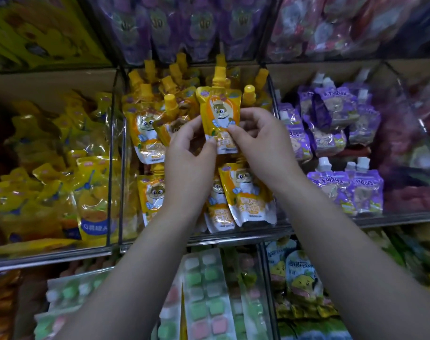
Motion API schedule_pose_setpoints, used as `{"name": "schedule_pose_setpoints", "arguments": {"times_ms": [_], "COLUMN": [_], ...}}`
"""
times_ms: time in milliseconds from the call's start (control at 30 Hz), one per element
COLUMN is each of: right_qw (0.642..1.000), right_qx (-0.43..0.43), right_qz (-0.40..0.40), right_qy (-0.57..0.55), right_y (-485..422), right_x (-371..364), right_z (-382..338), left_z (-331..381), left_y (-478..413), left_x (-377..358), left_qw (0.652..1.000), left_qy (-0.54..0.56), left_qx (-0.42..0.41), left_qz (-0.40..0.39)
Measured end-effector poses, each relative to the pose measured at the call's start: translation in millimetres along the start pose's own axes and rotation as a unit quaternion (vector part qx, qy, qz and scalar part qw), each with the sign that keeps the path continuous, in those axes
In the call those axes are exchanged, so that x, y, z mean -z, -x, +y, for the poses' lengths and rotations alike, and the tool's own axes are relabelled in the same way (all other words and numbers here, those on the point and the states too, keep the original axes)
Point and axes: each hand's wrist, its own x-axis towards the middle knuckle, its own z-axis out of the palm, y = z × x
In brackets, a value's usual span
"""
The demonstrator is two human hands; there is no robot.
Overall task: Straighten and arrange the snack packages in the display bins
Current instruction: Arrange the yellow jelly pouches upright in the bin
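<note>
Left hand (189,153) and right hand (260,138) each pinch the lower edges of one yellow pouch (220,114), held upright, cap up, above the middle bin (233,238), apparently for squaring.

— Where did the camera look from?
— From the person's head. It was one wide-angle view, facing forward and down onto the display bins (233,238).
— How near was it?
— Near. Both forearms reached in from the bottom edge, and the left hand (188,153) and right hand (260,141) met on an orange pouch (220,114) at the frame's centre.
</note>
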Motion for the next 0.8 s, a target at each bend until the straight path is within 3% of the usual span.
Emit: {"name": "schedule_pose_setpoints", "arguments": {"times_ms": [333,633,800], "right_qw": [0.993,0.988,0.990], "right_qx": [0.069,0.029,0.028], "right_qz": [0.099,0.009,0.043], "right_qy": [-0.012,0.149,0.129], "right_y": [11,2,3], "right_x": [-1,1,-4], "right_z": [-4,2,1], "left_z": [7,4,0], "left_y": [-4,-6,-7], "left_x": [-9,-4,-3], "left_qw": [0.999,0.994,0.995], "left_qy": [-0.006,-0.099,-0.092], "left_qx": [-0.039,-0.024,0.035], "left_qz": [-0.016,-0.031,-0.007]}}
